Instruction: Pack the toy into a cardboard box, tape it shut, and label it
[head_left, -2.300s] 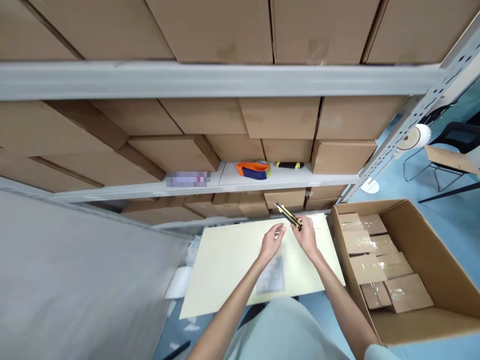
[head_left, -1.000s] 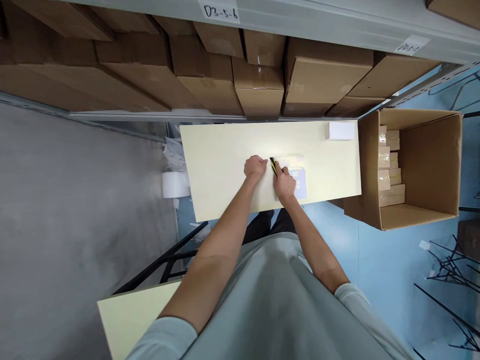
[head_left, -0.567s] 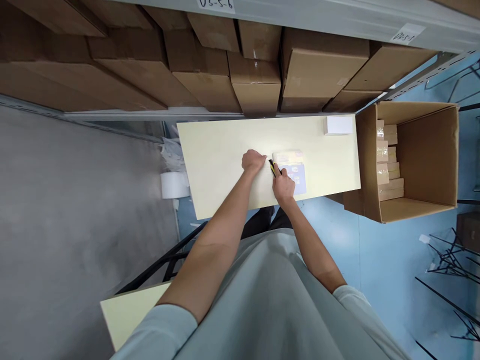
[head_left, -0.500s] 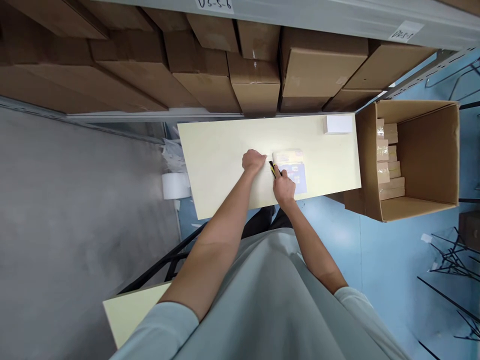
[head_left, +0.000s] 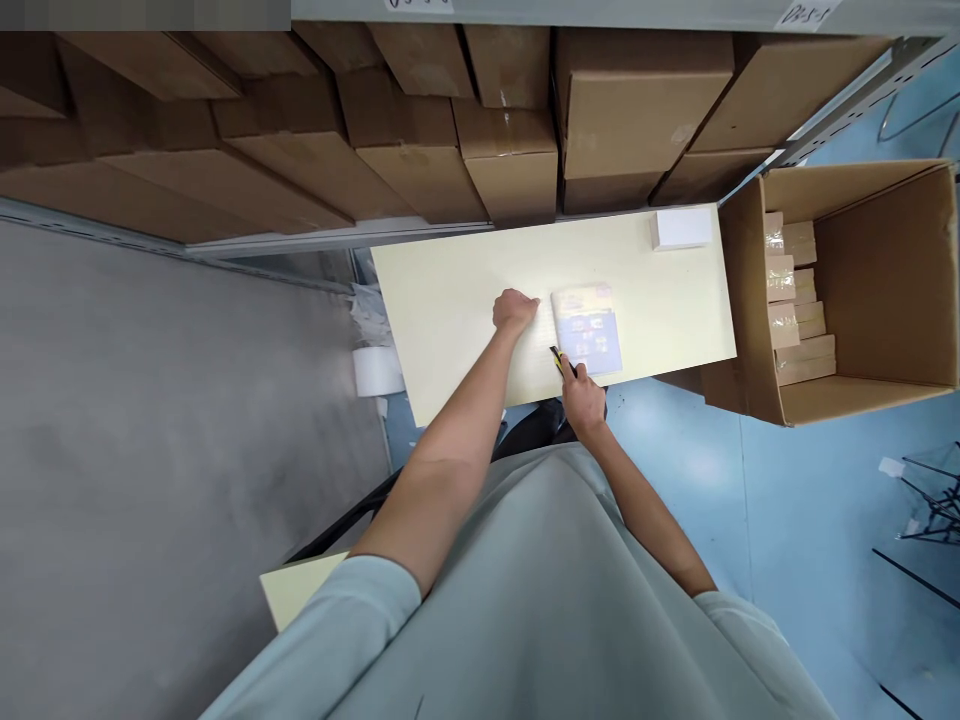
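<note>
A flat packet (head_left: 587, 329) with a yellow top and blue print lies on a pale yellow table (head_left: 457, 290). My left hand (head_left: 514, 310) is a fist pressed on the table just left of the packet's top corner. My right hand (head_left: 583, 398) grips a yellow and black utility knife (head_left: 562, 361) at the packet's lower left corner, near the table's front edge.
A small white box (head_left: 682, 228) sits at the table's far right corner. An open cardboard carton (head_left: 877, 260) holding several taped packs stands on the blue floor to the right. Shelving stacked with brown boxes (head_left: 510, 150) runs behind the table. A white roll (head_left: 377, 371) lies left of it.
My right hand has drawn the knife down along the packet's left edge toward me, from near its top to its lower corner. My left fist has stayed put.
</note>
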